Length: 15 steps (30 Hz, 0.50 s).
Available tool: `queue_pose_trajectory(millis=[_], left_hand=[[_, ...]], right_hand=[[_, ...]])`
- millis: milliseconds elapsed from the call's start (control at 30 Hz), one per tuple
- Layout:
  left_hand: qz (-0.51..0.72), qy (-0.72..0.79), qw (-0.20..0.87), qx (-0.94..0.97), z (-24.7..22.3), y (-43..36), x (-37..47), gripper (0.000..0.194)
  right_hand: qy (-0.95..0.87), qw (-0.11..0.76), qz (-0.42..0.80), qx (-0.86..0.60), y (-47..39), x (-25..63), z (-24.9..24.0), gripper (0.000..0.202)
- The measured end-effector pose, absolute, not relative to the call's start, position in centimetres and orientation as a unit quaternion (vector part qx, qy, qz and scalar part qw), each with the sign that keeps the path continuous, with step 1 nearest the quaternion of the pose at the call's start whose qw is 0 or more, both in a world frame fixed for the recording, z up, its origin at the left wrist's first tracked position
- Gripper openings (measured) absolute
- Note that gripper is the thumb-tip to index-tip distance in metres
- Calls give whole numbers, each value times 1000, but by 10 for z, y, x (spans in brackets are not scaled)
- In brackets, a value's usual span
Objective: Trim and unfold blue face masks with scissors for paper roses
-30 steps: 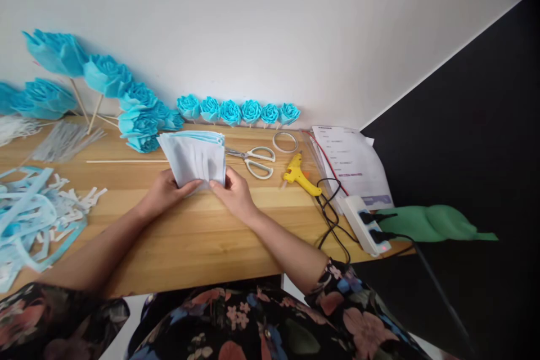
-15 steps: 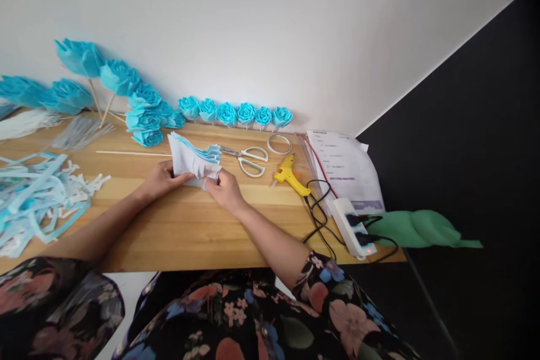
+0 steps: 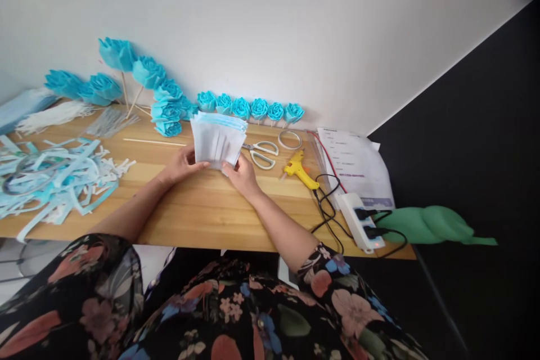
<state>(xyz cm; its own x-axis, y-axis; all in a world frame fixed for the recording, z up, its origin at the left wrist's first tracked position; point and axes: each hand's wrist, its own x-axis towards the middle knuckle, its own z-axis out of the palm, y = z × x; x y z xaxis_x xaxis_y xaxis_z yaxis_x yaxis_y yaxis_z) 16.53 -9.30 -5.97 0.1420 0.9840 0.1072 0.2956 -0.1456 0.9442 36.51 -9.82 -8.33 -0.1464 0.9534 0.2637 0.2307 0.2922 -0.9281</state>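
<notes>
A stack of white and light-blue fabric sheets (image 3: 217, 140), which look like cut face-mask pieces, stands upright between my hands above the table. My left hand (image 3: 182, 166) grips its lower left side, thumb across the front. At the lower right edge, my right hand (image 3: 242, 173) pinches the stack with the thumb in front; the other fingers are mostly hidden behind it. White-handled scissors (image 3: 264, 154) lie just right of the stack, their blades partly covered. A thin wooden stick (image 3: 154, 142) lies behind my left hand.
Blue fabric flowers (image 3: 241, 107) line the wall. Light-blue and white strips (image 3: 63, 174) are heaped at left. A yellow glue gun (image 3: 300, 170), tape roll (image 3: 289, 139), papers (image 3: 352, 160) and power strip (image 3: 358, 222) with cables lie at right, beside a green wrapped bundle (image 3: 430, 224).
The stack, earlier bent and tilted with its layers fanned to the right, now stands straighter and more even, facing me. My view has shifted left, so things appear farther right.
</notes>
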Motion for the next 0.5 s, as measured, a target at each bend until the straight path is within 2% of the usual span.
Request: queue_pose_trajectory(millis=[167,500], left_hand=[[404,536,410,618,-62,-95,164,55],[403,529,415,621,-62,-102,172,51]], right_hand=[[-668,424,406,-457,-100,366,-77,22],[-707,386,366,-466,-105,367,-73,25]])
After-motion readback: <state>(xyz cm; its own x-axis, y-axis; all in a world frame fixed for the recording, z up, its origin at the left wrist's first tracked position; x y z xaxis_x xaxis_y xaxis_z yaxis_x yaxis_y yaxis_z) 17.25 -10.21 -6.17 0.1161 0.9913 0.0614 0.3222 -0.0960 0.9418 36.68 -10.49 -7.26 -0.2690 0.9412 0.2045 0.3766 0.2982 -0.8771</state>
